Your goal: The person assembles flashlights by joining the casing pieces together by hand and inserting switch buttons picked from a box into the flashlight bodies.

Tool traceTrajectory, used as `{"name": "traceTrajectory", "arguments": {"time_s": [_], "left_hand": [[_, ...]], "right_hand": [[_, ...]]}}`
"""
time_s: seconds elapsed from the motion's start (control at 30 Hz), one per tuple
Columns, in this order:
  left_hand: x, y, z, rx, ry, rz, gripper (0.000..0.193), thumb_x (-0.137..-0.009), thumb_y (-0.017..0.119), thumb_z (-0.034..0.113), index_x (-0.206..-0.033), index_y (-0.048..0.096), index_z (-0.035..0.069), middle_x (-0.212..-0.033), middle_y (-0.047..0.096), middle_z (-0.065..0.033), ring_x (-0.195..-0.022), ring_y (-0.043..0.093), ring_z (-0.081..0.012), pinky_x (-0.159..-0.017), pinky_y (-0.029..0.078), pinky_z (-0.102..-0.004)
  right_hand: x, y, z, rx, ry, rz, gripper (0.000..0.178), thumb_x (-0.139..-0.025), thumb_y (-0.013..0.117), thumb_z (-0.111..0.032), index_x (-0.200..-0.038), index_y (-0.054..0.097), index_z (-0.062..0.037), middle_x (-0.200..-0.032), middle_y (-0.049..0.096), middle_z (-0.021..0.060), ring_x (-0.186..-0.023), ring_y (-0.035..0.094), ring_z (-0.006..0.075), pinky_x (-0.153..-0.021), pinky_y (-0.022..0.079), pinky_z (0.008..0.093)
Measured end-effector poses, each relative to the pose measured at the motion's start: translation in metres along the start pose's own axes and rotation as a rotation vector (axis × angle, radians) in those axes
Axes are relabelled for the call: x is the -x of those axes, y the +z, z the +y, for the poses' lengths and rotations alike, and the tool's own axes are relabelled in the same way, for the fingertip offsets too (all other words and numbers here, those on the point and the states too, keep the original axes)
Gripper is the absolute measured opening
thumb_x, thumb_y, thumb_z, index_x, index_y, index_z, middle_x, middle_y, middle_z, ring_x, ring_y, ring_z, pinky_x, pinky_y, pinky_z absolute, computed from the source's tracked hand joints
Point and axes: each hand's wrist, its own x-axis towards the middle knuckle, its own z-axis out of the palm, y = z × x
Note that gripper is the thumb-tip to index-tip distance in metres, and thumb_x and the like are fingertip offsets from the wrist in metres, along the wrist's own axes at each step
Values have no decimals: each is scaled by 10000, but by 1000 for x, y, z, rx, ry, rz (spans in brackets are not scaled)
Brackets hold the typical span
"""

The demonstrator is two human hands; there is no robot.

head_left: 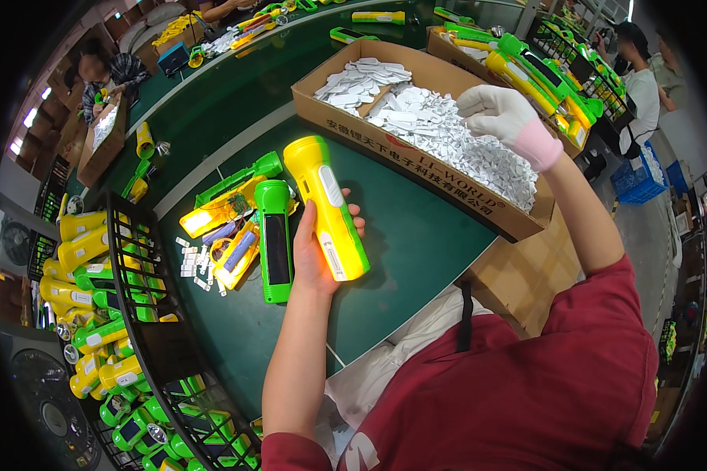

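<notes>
My bare left hand (316, 247) is wrapped round a yellow flashlight (326, 208) with a white switch strip on its side, held over the green table. Close beside that wrist lies a green flashlight (276, 243) with a dark panel. My right hand (501, 122), in a white glove with a pink cuff, is over a cardboard box (424, 161) of small white plastic pieces (424, 114). Its fingers are bent together; whether a piece is between them is hidden. Left of the green flashlight are opened yellow casings (239, 255) showing blue cylindrical cells.
A black crate (145, 298) full of yellow and green flashlights stands at the left. Small white strips (192, 263) lie by the casings. Behind runs a green conveyor belt (212, 102). More flashlights fill a box (538, 78) at the back right. Other people are at the far left and right.
</notes>
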Motion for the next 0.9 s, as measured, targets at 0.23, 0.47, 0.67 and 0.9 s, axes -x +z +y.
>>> {"name": "traceTrajectory", "arguments": {"time_s": [0.23, 0.47, 0.67, 0.9], "left_hand": [[3, -3, -3, -228, 96, 102, 457, -879, 576, 316, -1205, 442, 26, -984, 587, -110, -866, 601, -201, -779, 500, -309], [0, -4, -1, -218, 206, 247, 403, -886, 559, 389, -1132, 489, 78, -945, 585, -73, -835, 601, -184, -738, 507, -305], [-3, -9, 2, -277, 221, 271, 393, -912, 512, 415, -1155, 484, 107, -978, 590, -53, -877, 593, -170, -769, 495, -309], [-12, 0, -7, -378, 341, 398, 414, -949, 458, 339, -1282, 375, 108, -1160, 531, -69, -1057, 545, -193, -894, 455, -338]], "right_hand": [[27, 105, -64, -517, -77, -141, 267, -791, 579, -3, -1049, 559, 59, -990, 618, 100, -903, 599, 144, -816, 495, 273], [-20, 171, -52, -605, -99, -290, 308, -766, 644, -25, -1053, 564, 53, -1004, 624, 115, -945, 608, 158, -837, 490, 272], [-27, 184, -39, -579, -50, -293, 269, -782, 612, -64, -1036, 586, 22, -1009, 622, 125, -895, 626, 190, -767, 497, 285], [-25, 180, -25, 228, -586, -5, 181, -765, 596, -39, -942, 622, -57, -1000, 547, 123, -873, 584, 292, -752, 489, 340]]}}
